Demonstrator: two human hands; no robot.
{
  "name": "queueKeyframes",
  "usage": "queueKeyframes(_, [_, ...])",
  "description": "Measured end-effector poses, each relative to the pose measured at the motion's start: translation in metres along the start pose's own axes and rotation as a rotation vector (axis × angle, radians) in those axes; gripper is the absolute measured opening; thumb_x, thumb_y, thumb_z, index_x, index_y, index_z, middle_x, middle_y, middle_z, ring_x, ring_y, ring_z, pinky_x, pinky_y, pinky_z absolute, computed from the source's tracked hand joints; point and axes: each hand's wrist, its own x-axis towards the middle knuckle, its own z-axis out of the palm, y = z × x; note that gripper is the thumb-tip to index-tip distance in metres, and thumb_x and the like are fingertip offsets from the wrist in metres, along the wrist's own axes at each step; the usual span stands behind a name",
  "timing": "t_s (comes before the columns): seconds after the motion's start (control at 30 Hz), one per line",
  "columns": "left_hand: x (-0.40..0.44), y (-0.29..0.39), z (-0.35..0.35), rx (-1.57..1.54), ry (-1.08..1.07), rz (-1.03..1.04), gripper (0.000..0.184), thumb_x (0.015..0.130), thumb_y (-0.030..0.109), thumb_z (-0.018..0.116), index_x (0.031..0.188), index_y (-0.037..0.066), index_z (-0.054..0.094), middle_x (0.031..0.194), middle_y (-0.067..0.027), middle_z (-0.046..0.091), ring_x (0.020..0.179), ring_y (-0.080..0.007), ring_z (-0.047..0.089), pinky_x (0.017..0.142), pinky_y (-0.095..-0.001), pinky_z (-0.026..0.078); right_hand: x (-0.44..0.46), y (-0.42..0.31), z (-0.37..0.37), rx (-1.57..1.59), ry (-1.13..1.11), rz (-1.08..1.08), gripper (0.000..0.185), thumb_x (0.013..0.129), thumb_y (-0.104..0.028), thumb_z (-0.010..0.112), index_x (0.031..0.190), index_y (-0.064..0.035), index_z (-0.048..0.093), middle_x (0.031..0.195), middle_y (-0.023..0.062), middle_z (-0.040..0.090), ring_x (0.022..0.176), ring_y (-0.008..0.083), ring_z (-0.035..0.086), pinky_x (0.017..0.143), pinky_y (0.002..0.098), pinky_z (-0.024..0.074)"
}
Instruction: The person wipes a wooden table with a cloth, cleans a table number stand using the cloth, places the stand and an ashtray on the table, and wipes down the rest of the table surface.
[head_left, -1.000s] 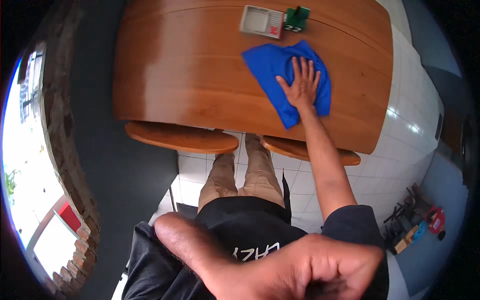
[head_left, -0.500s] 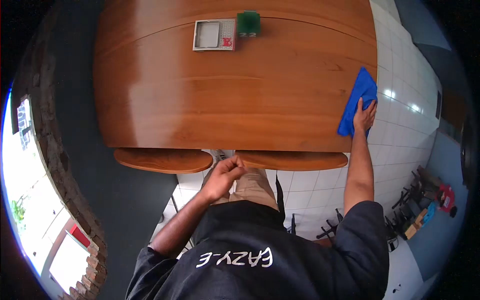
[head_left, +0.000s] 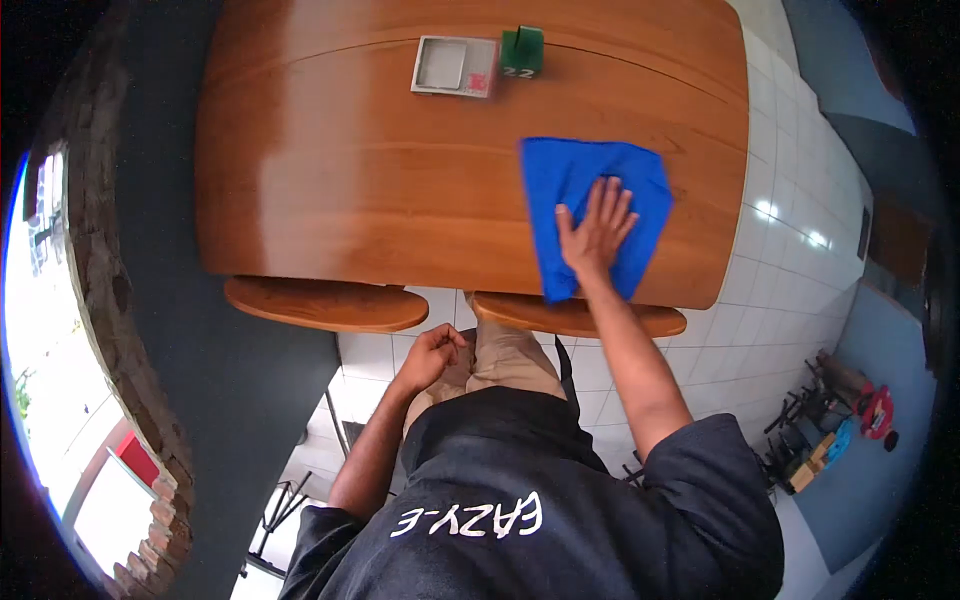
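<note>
My right hand [head_left: 597,228] lies flat on a blue cloth [head_left: 640,180], fingers spread. The cloth is spread out on the right part of a brown wooden table [head_left: 400,190], its lower corner at the table's near edge. My left hand [head_left: 433,356] hangs in front of my thighs, below the table edge, with its fingers curled in. Nothing shows in it.
A shallow white box [head_left: 441,65] and a green block marked 22 [head_left: 522,53] stand toward the far side of the table. Two wooden stool seats [head_left: 330,304] [head_left: 640,320] sit along the near edge. A dark wall [head_left: 230,400] with a brick-edged opening is on the left.
My right hand has moved left from the table's right edge with the blue cloth, which is now spread wider. My left hand has dropped slightly lower and nearer my body.
</note>
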Motion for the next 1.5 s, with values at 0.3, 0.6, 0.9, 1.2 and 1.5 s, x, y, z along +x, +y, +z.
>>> queueKeyframes(0.3, [-0.024, -0.111, 0.001, -0.058, 0.313, 0.066, 0.018, 0.083, -0.002, 0.043, 0.088, 0.001, 0.060, 0.066, -0.0018, 0.053, 0.062, -0.0107, 0.049, 0.060, -0.0245, 0.040, -0.060, -0.172, 0.019, 0.326, -0.163, -0.615, 0.076, 0.087, -0.055, 0.058, 0.147, -0.0122, 0.040, 0.157, 0.0119, 0.028, 0.147, 0.0360, 0.018, 0.116, 0.0605, 0.0081])
queueKeyframes(0.6, [-0.059, -0.272, 0.022, -0.024, 0.682, -0.020, 0.024, 0.077, 0.004, 0.044, 0.088, -0.001, 0.065, 0.066, -0.0089, 0.062, 0.063, -0.0153, 0.056, 0.060, -0.0295, 0.044, -0.069, -0.099, 0.019, 0.220, -0.110, -0.860, 0.073, 0.089, -0.061, 0.053, 0.148, -0.0190, 0.040, 0.157, 0.0072, 0.031, 0.146, 0.0320, 0.021, 0.118, 0.0557, 0.0117])
queueKeyframes(0.9, [-0.097, -0.384, 0.086, 0.025, 0.726, -0.122, 0.026, 0.080, 0.006, 0.043, 0.089, 0.001, 0.066, 0.068, -0.0085, 0.063, 0.057, -0.0137, 0.053, 0.052, -0.0298, 0.042, -0.048, 0.130, -0.013, 0.012, -0.073, -0.564, 0.076, 0.092, -0.059, 0.052, 0.153, -0.0190, 0.029, 0.160, 0.0098, 0.022, 0.148, 0.0350, 0.017, 0.116, 0.0571, 0.0139])
queueKeyframes(1.2, [-0.088, -0.410, 0.114, 0.079, 0.717, -0.056, 0.023, 0.080, 0.003, 0.044, 0.087, 0.000, 0.066, 0.067, -0.0094, 0.063, 0.060, -0.0152, 0.058, 0.054, -0.0301, 0.044, -0.082, 0.280, -0.031, -0.037, -0.152, -0.229, 0.082, 0.093, -0.065, 0.044, 0.156, -0.0196, 0.020, 0.162, 0.0123, 0.013, 0.148, 0.0391, 0.011, 0.117, 0.0587, 0.0109])
queueKeyframes(1.5, [-0.071, -0.322, 0.145, -0.073, 0.687, 0.033, 0.022, 0.079, 0.002, 0.046, 0.090, -0.001, 0.065, 0.070, -0.0072, 0.062, 0.063, -0.0143, 0.055, 0.060, -0.0286, 0.044, -0.060, 0.283, -0.028, -0.052, -0.090, -0.168, 0.086, 0.090, -0.066, 0.048, 0.155, -0.0157, 0.022, 0.161, 0.0127, 0.015, 0.148, 0.0401, 0.011, 0.116, 0.0603, 0.0096])
